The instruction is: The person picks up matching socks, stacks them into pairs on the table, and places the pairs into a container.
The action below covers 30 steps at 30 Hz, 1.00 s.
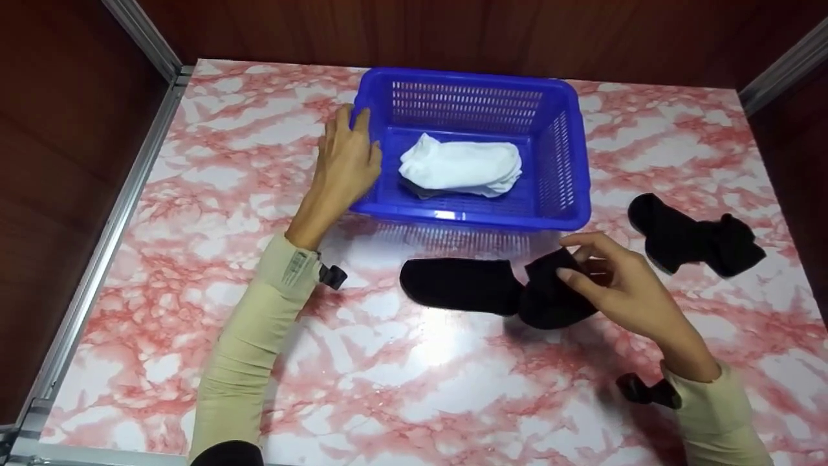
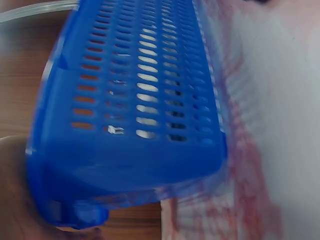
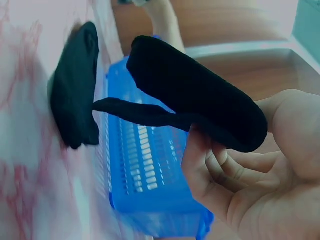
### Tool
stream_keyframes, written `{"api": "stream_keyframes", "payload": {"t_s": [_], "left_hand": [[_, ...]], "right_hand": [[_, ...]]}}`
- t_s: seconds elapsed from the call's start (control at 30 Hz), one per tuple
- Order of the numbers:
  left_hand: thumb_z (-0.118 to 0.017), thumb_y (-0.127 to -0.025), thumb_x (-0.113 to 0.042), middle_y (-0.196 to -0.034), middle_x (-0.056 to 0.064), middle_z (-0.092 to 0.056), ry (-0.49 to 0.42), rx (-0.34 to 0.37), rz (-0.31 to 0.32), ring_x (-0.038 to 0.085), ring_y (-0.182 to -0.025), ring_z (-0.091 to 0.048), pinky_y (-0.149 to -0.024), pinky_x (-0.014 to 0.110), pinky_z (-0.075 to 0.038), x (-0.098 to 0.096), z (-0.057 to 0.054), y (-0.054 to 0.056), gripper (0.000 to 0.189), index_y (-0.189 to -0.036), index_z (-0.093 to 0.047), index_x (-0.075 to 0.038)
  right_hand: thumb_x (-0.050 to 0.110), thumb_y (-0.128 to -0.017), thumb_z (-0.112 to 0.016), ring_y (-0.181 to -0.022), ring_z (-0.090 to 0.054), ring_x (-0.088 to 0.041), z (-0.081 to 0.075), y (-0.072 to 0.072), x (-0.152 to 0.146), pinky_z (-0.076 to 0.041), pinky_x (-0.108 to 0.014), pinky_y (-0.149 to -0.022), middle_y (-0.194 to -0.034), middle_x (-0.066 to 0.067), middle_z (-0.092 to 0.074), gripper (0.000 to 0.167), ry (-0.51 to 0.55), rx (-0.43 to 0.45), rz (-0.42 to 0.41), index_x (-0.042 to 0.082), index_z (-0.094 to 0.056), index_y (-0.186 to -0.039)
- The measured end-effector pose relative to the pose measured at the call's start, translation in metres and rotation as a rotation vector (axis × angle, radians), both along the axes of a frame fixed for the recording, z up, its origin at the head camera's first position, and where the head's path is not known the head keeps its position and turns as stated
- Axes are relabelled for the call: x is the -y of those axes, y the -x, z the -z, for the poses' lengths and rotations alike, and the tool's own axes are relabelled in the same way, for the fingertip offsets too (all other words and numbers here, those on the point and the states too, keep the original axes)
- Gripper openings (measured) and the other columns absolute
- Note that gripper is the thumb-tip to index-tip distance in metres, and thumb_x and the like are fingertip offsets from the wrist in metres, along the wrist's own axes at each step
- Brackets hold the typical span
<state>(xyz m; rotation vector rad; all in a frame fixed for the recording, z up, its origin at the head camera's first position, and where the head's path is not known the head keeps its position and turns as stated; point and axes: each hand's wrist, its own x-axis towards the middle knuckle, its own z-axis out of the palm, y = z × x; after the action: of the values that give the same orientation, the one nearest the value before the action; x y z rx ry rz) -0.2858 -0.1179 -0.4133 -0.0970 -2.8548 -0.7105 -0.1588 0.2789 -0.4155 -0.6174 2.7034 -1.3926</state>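
My left hand (image 1: 343, 158) grips the left rim of the blue plastic basket (image 1: 472, 223), its fingers draped over the edge; the left wrist view catches only part of that hand beside the basket's slotted wall (image 2: 135, 160). White socks (image 1: 460, 165) lie stacked inside, with something dark beneath. In front of the basket, my right hand (image 1: 618, 291) pinches a black sock (image 1: 556, 294) between thumb and fingers. This sock (image 3: 195, 95) hangs folded over in the right wrist view. Its left end meets another black sock (image 1: 459, 285), lying flat on the table.
More black socks (image 1: 695, 236) lie bunched at the right of the basket. The table (image 1: 414, 401) has a red-and-white marbled top. Dark wooden panels (image 1: 453, 32) stand behind and at the sides, with a metal rail (image 1: 123, 220) along the left edge.
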Motion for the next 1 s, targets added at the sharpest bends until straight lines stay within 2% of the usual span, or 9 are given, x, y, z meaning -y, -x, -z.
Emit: {"api": "stream_keyframes", "payload": {"t_s": [0.1, 0.27, 0.33, 0.43, 0.57, 0.67, 0.8, 0.9, 1.0], "left_hand": [[-0.056, -0.104, -0.017, -0.155, 0.025, -0.046, -0.031, -0.111, 0.038, 0.043, -0.144, -0.044, -0.115, 0.058, -0.042, -0.004, -0.006, -0.011, 0.048, -0.148, -0.054, 0.002], [-0.057, -0.101, -0.009, -0.138, 0.024, -0.058, -0.072, -0.313, 0.183, 0.041, -0.128, -0.055, -0.112, 0.047, -0.049, -0.021, -0.016, -0.04, 0.034, -0.132, -0.066, 0.004], [-0.058, -0.1, -0.006, -0.129, 0.023, -0.061, -0.09, -0.337, 0.258, 0.037, -0.116, -0.061, -0.103, 0.042, -0.055, -0.03, -0.017, -0.053, 0.031, -0.127, -0.068, 0.003], [-0.057, -0.099, -0.002, -0.115, 0.018, -0.068, -0.089, -0.325, 0.39, 0.029, -0.096, -0.067, -0.084, 0.035, -0.06, -0.041, -0.017, -0.072, 0.026, -0.122, -0.069, 0.003], [-0.057, -0.101, -0.005, -0.105, 0.014, -0.076, -0.055, -0.203, 0.582, 0.023, -0.083, -0.07, -0.074, 0.032, -0.061, -0.051, -0.012, -0.092, 0.024, -0.119, -0.071, 0.001], [-0.057, -0.102, -0.008, -0.108, 0.013, -0.078, -0.051, -0.019, 0.681, 0.022, -0.084, -0.072, -0.075, 0.032, -0.062, -0.058, -0.002, -0.102, 0.025, -0.121, -0.072, 0.0], [-0.058, -0.105, -0.015, -0.112, 0.011, -0.077, 0.008, 0.196, 0.716, 0.022, -0.092, -0.073, -0.081, 0.033, -0.062, -0.066, 0.017, -0.107, 0.025, -0.123, -0.072, -0.003], [-0.058, -0.106, -0.021, -0.115, 0.009, -0.074, 0.07, 0.277, 0.718, 0.022, -0.097, -0.072, -0.085, 0.035, -0.062, -0.071, 0.031, -0.11, 0.025, -0.122, -0.072, -0.006], [-0.058, -0.107, -0.026, -0.119, 0.008, -0.072, 0.085, 0.314, 0.71, 0.021, -0.099, -0.071, -0.086, 0.037, -0.062, -0.073, 0.041, -0.114, 0.027, -0.123, -0.072, -0.008]], "right_hand": [[-0.002, -0.094, -0.074, -0.086, -0.065, -0.004, 0.0, -0.001, 0.008, -0.053, -0.008, -0.082, -0.094, -0.002, -0.066, 0.036, 0.019, 0.024, -0.028, 0.007, -0.068, -0.128], [-0.001, -0.095, -0.073, -0.089, -0.063, -0.006, 0.004, -0.001, 0.021, -0.054, -0.011, -0.082, -0.098, -0.005, -0.067, 0.034, 0.048, 0.046, -0.07, 0.005, -0.068, -0.128], [-0.001, -0.095, -0.073, -0.088, -0.062, -0.006, 0.006, 0.0, 0.027, -0.054, -0.012, -0.08, -0.098, -0.004, -0.066, 0.033, 0.063, 0.06, -0.079, 0.003, -0.067, -0.127], [0.0, -0.095, -0.073, -0.087, -0.062, -0.007, 0.011, 0.001, 0.035, -0.055, -0.014, -0.079, -0.097, -0.004, -0.065, 0.033, 0.076, 0.094, -0.085, 0.001, -0.066, -0.128], [0.003, -0.097, -0.072, -0.089, -0.063, -0.006, 0.019, 0.002, 0.043, -0.056, -0.015, -0.082, -0.098, -0.007, -0.065, 0.033, 0.065, 0.151, -0.094, 0.0, -0.065, -0.129], [0.007, -0.101, -0.067, -0.084, -0.066, -0.008, 0.026, 0.004, 0.047, -0.059, -0.021, -0.077, -0.098, -0.012, -0.068, 0.031, 0.063, 0.224, -0.12, -0.001, -0.063, -0.131], [0.007, -0.107, -0.054, -0.08, -0.069, -0.012, 0.037, 0.009, 0.048, -0.062, -0.03, -0.071, -0.099, -0.016, -0.07, 0.028, 0.061, 0.316, -0.161, 0.0, -0.06, -0.133], [0.002, -0.106, -0.051, -0.08, -0.067, -0.013, 0.046, 0.015, 0.046, -0.059, -0.027, -0.069, -0.1, -0.014, -0.072, 0.029, -0.014, 0.266, -0.172, 0.002, -0.061, -0.133], [-0.003, -0.101, -0.057, -0.083, -0.066, -0.016, 0.052, 0.021, 0.044, -0.056, -0.025, -0.069, -0.101, -0.013, -0.075, 0.032, -0.109, 0.173, -0.172, 0.003, -0.064, -0.132]]}}
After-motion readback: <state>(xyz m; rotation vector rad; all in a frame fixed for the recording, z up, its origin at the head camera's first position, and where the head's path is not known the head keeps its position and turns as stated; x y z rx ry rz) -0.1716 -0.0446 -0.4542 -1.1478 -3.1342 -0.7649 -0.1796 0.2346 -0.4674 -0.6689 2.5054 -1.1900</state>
